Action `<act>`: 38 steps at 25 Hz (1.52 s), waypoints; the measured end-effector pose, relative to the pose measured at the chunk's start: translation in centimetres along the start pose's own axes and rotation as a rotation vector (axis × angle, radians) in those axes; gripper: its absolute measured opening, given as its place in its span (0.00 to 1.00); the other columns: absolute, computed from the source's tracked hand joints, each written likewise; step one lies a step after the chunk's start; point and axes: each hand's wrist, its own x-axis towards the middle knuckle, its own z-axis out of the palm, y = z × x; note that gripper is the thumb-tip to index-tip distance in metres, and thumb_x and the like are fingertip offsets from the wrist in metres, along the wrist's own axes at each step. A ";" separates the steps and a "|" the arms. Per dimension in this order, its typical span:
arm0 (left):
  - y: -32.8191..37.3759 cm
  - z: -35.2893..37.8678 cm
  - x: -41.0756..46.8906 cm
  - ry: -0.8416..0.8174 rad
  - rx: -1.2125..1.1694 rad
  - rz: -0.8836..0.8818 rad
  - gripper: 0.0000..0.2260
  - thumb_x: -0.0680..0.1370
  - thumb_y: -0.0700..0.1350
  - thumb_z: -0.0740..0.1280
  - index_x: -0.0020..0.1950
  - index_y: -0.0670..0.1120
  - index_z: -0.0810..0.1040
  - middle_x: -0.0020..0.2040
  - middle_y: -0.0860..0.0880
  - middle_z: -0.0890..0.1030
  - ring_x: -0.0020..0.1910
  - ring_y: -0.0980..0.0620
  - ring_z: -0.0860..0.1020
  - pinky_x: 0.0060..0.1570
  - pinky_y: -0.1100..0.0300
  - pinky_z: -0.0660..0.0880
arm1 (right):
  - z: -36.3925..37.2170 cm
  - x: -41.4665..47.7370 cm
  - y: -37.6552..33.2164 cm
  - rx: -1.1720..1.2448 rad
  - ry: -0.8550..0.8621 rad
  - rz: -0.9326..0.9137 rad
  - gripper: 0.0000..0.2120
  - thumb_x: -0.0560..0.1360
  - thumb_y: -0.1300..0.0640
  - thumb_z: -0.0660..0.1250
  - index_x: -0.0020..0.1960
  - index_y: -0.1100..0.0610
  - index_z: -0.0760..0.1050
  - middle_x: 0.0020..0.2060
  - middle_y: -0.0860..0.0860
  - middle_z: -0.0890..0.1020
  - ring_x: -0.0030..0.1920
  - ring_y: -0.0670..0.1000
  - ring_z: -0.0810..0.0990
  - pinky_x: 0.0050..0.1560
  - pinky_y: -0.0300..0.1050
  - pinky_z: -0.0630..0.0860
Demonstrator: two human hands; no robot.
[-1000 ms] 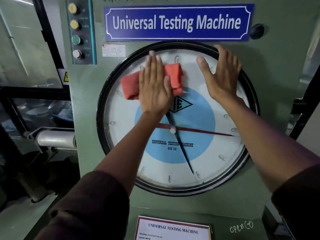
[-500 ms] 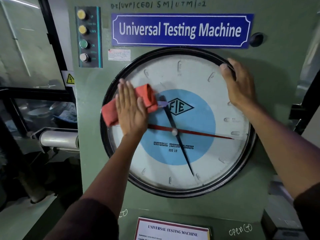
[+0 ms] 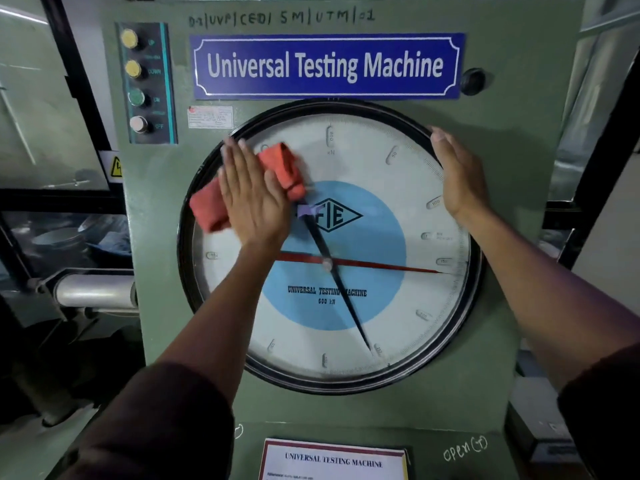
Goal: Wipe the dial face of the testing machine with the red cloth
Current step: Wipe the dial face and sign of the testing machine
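Note:
The large round dial face fills the green machine front, white with a blue centre, a black pointer and a red pointer. My left hand lies flat on the dial's upper left, pressing the folded red cloth against the glass. The cloth sticks out on both sides of the palm and reaches the dial's black rim on the left. My right hand rests with flat fingers on the dial's upper right rim, holding nothing.
A blue nameplate sits above the dial. A button panel with yellow, green and white buttons is at the upper left. A metal cylinder juts out at the left. A printed label sits below the dial.
My left hand slid the red cloth from the dial's top centre to the left side, and it now sits slightly higher at the upper left. My right hand shifted outward to the right rim.

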 end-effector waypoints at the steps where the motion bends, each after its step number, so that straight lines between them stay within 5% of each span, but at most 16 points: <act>1: 1.9 0.4 1.2 -0.005 -0.012 0.052 0.27 0.87 0.49 0.48 0.85 0.39 0.53 0.85 0.41 0.54 0.85 0.45 0.52 0.84 0.49 0.47 | 0.1 0.4 0.4 0.012 0.003 0.011 0.27 0.72 0.16 0.53 0.65 0.23 0.74 0.64 0.26 0.78 0.66 0.34 0.76 0.73 0.53 0.72; 6: 11.4 3.0 -2.0 -0.184 -0.045 0.573 0.27 0.88 0.52 0.48 0.85 0.41 0.53 0.85 0.42 0.55 0.85 0.47 0.52 0.83 0.48 0.50 | -0.2 2.2 2.3 0.168 -0.061 0.020 0.27 0.74 0.19 0.58 0.65 0.29 0.79 0.66 0.33 0.81 0.70 0.38 0.77 0.77 0.54 0.68; 13: 9.6 4.2 -11.4 -0.474 -0.007 1.100 0.27 0.88 0.52 0.52 0.85 0.42 0.55 0.85 0.44 0.56 0.85 0.48 0.54 0.84 0.52 0.47 | -0.5 1.1 0.7 0.242 -0.116 0.012 0.25 0.73 0.22 0.62 0.62 0.33 0.83 0.68 0.37 0.81 0.72 0.39 0.75 0.79 0.50 0.66; 15: 9.6 3.9 -8.7 -0.428 0.012 1.029 0.27 0.88 0.52 0.53 0.85 0.43 0.55 0.85 0.44 0.56 0.85 0.48 0.54 0.84 0.52 0.45 | -0.6 0.6 0.1 0.201 -0.092 0.011 0.19 0.77 0.26 0.60 0.61 0.30 0.82 0.68 0.36 0.80 0.71 0.35 0.75 0.78 0.47 0.67; 21: 2.5 1.1 -0.1 -0.151 0.018 0.401 0.27 0.87 0.51 0.48 0.84 0.41 0.56 0.85 0.43 0.57 0.84 0.47 0.55 0.83 0.50 0.51 | 0.0 -0.5 -0.8 0.105 -0.006 -0.025 0.19 0.79 0.33 0.60 0.66 0.36 0.79 0.55 0.24 0.81 0.64 0.30 0.77 0.70 0.37 0.72; 23: -0.3 0.3 -0.5 -0.115 0.001 0.248 0.28 0.87 0.52 0.46 0.85 0.41 0.54 0.85 0.42 0.55 0.85 0.47 0.53 0.84 0.50 0.50 | 0.3 -0.8 -1.1 0.071 0.023 -0.022 0.15 0.79 0.32 0.60 0.63 0.29 0.78 0.55 0.28 0.82 0.65 0.34 0.79 0.71 0.44 0.74; 27: -4.9 -0.2 -5.8 -0.125 -0.021 0.019 0.28 0.87 0.52 0.45 0.85 0.42 0.51 0.86 0.45 0.52 0.85 0.49 0.49 0.84 0.51 0.47 | 0.4 -1.1 -1.1 0.041 0.047 -0.053 0.21 0.78 0.29 0.59 0.67 0.32 0.74 0.63 0.36 0.82 0.65 0.37 0.79 0.69 0.44 0.74; 31: -8.4 -0.8 -11.4 -0.155 0.019 -0.060 0.28 0.87 0.52 0.45 0.85 0.41 0.50 0.86 0.47 0.48 0.85 0.52 0.44 0.84 0.48 0.47 | 0.5 -1.3 -1.3 0.033 0.048 -0.064 0.27 0.77 0.29 0.59 0.72 0.38 0.75 0.67 0.42 0.82 0.66 0.41 0.79 0.68 0.41 0.73; 34: -8.1 -0.8 -9.6 -0.139 0.018 -0.019 0.28 0.86 0.51 0.46 0.85 0.41 0.51 0.86 0.46 0.47 0.84 0.54 0.42 0.84 0.51 0.44 | 0.7 -1.6 -1.7 0.037 0.070 -0.057 0.28 0.77 0.30 0.60 0.72 0.41 0.76 0.66 0.43 0.83 0.62 0.39 0.78 0.59 0.28 0.71; 38: -5.0 -0.8 -1.8 -0.059 0.058 0.097 0.28 0.87 0.50 0.47 0.85 0.40 0.51 0.86 0.41 0.52 0.85 0.47 0.49 0.84 0.49 0.48 | 1.0 -1.7 -1.6 0.022 0.100 -0.067 0.28 0.78 0.31 0.61 0.72 0.42 0.76 0.66 0.44 0.83 0.63 0.39 0.77 0.64 0.38 0.72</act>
